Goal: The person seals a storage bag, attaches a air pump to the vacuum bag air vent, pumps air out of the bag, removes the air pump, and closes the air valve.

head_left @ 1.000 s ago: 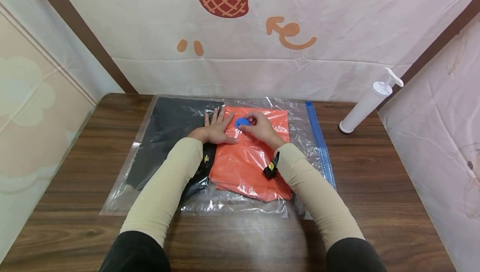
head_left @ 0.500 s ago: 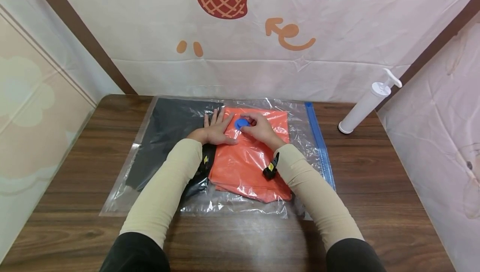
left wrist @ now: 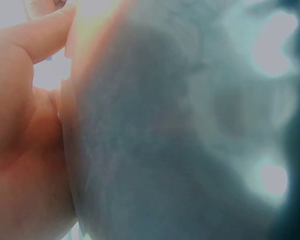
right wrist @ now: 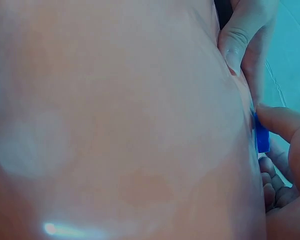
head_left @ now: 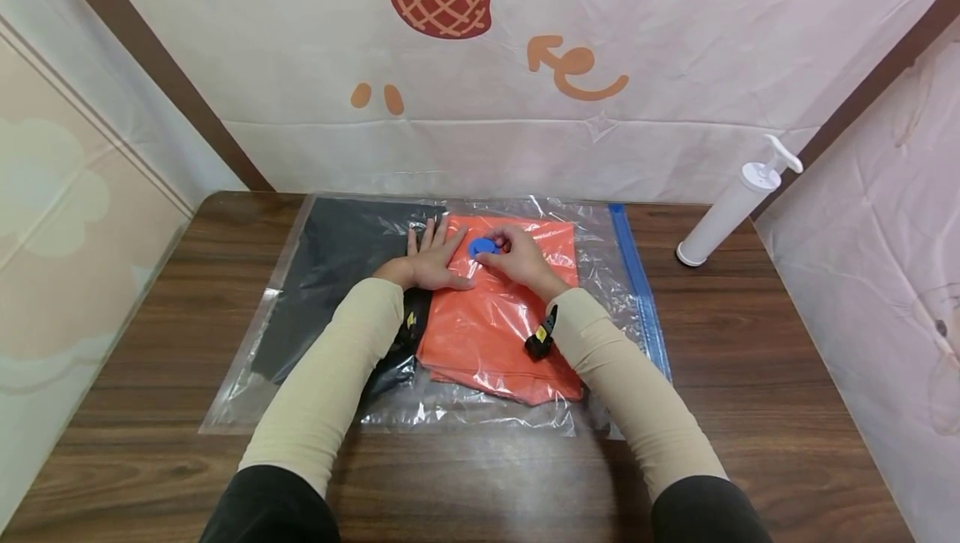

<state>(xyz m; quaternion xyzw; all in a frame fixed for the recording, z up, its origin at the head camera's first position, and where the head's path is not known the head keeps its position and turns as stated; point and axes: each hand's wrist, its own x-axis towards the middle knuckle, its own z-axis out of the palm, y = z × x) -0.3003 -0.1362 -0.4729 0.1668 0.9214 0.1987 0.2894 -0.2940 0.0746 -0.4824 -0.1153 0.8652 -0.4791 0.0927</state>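
A clear vacuum storage bag lies flat, with a folded black cloth on its left and a folded orange cloth on its right. On top, over the orange cloth, is a round blue valve cap. My left hand rests on the bag left of the cap, fingers straight and spread. The thumb and fingers of my right hand pinch the cap's right side. In the right wrist view the blue cap shows edge-on by the thumb. Blurred plastic fills most of the left wrist view.
A white hand pump stands tilted at the back right of the wooden table. A blue zip strip runs along the bag's right edge. Printed cloth hangs behind the table and at both sides.
The fingers of my right hand shift slightly round the blue valve cap. My left hand and the bag stay in place.
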